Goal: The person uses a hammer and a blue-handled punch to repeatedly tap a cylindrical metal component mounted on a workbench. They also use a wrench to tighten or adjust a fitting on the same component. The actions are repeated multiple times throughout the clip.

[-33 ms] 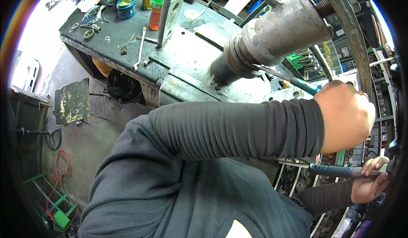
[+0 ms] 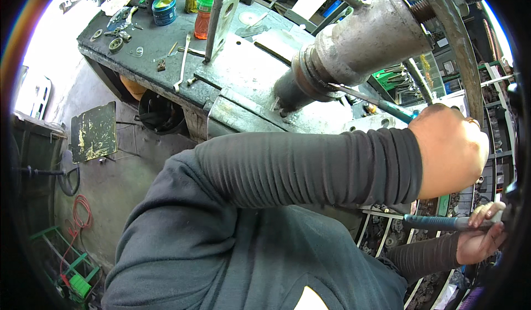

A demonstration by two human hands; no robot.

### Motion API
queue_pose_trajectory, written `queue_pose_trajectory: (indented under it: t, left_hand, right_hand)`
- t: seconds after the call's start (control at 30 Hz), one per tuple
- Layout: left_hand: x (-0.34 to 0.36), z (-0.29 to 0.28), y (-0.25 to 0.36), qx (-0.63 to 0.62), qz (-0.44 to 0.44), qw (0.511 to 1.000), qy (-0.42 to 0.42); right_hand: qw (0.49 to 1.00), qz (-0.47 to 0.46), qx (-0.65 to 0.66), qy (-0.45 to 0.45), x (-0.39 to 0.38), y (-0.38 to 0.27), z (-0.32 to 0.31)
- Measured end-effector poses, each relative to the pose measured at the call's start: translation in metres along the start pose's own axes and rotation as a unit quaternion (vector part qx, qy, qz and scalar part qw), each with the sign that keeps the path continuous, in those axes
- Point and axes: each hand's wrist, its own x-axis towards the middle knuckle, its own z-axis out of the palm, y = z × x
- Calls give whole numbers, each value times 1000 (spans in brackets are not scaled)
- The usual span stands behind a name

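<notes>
At the lower end of a big grey metal cylinder (image 2: 368, 36), a thin steel-shafted tool w/ blue handle (image 2: 376, 103) has its tip at a brown-stained round metal collar (image 2: 312, 77). Tip's placed, collar's still on the cyl.; prob. part-way, can't tell how much is left. L hand (image 2: 449, 152), below-right of cyl., is fisted round the handle, forearm across chest. R hand (image 2: 481, 239), farther below cyl., curls its fingers round a grey-and-dark-blue bar-shaped tool (image 2: 437, 222), far end lost in shadow.

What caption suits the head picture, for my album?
Left hand holds blue-handled tool at metal cylinder; right hand grips second tool.
</notes>
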Motion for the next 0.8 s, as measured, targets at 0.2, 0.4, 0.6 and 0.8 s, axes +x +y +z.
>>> queue_pose_trajectory:
  t: [0.2,0.4,0.6,0.8]
  left_hand:
    - [5,1,-3,-23,16,998,51]
    - [6,-3,-2,-24,-4,999,39]
    - [5,-2,-1,-25,-19,998,58]
    - [6,-7,-1,-38,2,998,54]
  right_hand:
    - [997,14,-81,-4,2,-4,16]
    - [991,-1,-133,13,11,-6,10]
    - [996,5,-89,15,16,-11,5]
    - [992,14,-125,25,10,-2,31]
